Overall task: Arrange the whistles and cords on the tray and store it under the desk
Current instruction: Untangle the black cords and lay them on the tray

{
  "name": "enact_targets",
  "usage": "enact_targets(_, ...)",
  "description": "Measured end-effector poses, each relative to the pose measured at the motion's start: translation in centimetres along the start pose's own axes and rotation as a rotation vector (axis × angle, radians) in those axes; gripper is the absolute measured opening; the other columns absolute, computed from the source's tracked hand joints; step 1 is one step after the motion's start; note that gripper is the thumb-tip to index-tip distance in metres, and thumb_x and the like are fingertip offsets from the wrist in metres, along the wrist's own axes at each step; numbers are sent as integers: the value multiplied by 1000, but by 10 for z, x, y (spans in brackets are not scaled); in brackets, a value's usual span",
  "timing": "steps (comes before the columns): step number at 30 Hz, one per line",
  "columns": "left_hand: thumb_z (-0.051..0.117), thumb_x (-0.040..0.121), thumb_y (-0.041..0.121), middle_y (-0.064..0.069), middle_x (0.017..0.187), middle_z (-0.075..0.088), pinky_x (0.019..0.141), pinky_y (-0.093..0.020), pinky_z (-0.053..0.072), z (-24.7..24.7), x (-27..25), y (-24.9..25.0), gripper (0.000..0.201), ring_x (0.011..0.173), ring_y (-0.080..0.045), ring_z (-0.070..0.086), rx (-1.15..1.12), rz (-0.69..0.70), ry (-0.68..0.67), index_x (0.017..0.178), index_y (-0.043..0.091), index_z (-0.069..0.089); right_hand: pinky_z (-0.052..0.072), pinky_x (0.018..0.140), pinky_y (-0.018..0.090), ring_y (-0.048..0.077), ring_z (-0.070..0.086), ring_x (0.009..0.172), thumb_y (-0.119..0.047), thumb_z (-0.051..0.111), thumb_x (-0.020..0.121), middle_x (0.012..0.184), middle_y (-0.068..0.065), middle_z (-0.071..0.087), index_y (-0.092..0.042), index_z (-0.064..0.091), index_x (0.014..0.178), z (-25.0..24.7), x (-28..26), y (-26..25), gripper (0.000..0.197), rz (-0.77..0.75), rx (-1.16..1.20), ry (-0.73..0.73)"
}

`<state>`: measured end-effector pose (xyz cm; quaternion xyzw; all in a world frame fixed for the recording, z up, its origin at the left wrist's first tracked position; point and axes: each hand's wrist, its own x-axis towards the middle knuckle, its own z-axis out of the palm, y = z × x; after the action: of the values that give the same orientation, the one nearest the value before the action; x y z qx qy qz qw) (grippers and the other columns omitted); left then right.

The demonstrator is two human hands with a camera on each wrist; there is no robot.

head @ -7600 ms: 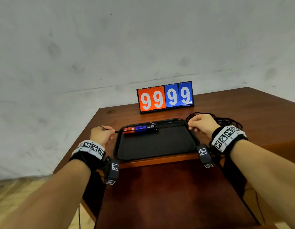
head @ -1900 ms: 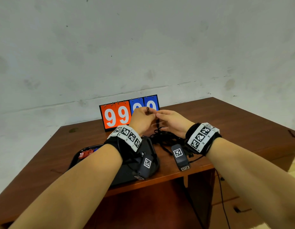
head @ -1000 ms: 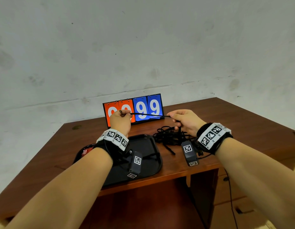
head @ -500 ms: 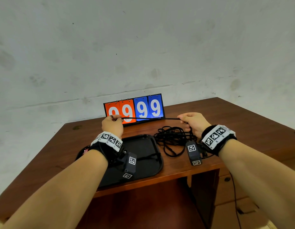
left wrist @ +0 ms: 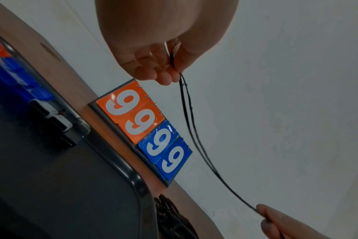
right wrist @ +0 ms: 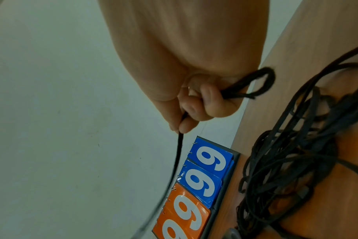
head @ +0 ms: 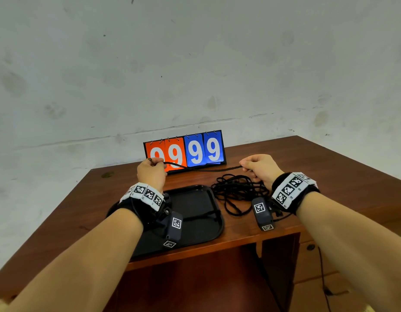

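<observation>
A black cord (head: pixel 208 169) stretches above the desk between my two hands. My left hand (head: pixel 151 165) pinches one end over the tray's far left. My right hand (head: pixel 247 165) grips the other end, its fingers curled round the strand (right wrist: pixel 231 93). In the left wrist view the doubled cord (left wrist: pixel 191 122) runs from my left hand (left wrist: pixel 175 71) down to my right fingertips (left wrist: pixel 264 210). A tangled pile of black cords (head: pixel 237 192) lies on the desk right of the black tray (head: pixel 195 206). Red and blue whistles (left wrist: pixel 14 71) line the tray's far left edge.
A flip scoreboard (head: pixel 184 152) reading 99 99 stands at the back of the wooden desk (head: pixel 343 176), against the grey wall. An open recess under the desk (head: pixel 195 282) faces me. Drawers (head: pixel 312 255) sit at the lower right.
My hands have moved apart, drawing one cord out of the pile into a long span. The cord sags slightly now. My left hand has shifted left over the tray.
</observation>
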<state>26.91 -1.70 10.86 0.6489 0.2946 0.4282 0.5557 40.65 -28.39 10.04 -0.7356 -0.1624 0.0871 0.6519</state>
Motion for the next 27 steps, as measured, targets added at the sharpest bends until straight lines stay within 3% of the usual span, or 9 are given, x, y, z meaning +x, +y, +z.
enact_targets(8, 53, 90, 1, -9, 86, 72, 43, -20, 40, -66, 13, -10, 21, 51, -13, 56, 14, -65, 101, 85, 16, 66, 35, 38, 17, 10, 41, 49, -6, 65, 91, 62, 2, 54, -5, 71, 90, 19, -10, 1, 6, 17, -84, -81)
enact_targets(11, 53, 92, 4, -4, 85, 72, 46, -23, 39, -93, 14, -13, 18, 55, -12, 56, 34, -105, 102, 93, 16, 66, 45, 47, 19, 10, 50, 53, 0, 64, 90, 69, 5, 60, -3, 71, 87, 31, -14, 2, 8, 30, -41, -118)
enact_targets(16, 52, 91, 2, -6, 84, 70, 46, -22, 36, -131, 12, -12, 21, 51, -13, 53, 23, -103, 161, 84, 18, 64, 59, 58, 24, 16, 59, 63, 8, 59, 91, 80, 15, 60, 8, 68, 96, 45, -26, -1, 10, 107, 40, -167)
enact_targets(18, 53, 91, 2, -6, 83, 69, 46, -21, 36, -146, 8, -10, 18, 52, -13, 53, 23, -102, 184, 88, 14, 65, 60, 61, 26, 18, 61, 66, 9, 60, 90, 82, 15, 61, 7, 68, 97, 50, -32, -4, 11, 116, 37, -162)
enact_targets(22, 54, 91, 0, -4, 77, 68, 46, -21, 36, -172, 1, -11, 23, 52, -13, 51, 22, -100, 201, 79, 19, 62, 62, 64, 28, 21, 65, 73, 9, 60, 89, 87, 17, 64, 4, 69, 95, 59, -44, -10, 12, 117, 21, -169)
enact_targets(27, 57, 90, -2, -6, 78, 69, 47, -21, 38, -197, -5, -15, 19, 52, -13, 51, 29, -111, 195, 85, 14, 66, 62, 72, 36, 25, 70, 72, 8, 66, 86, 91, 21, 70, 4, 69, 96, 71, -53, -6, 12, 124, -98, -133)
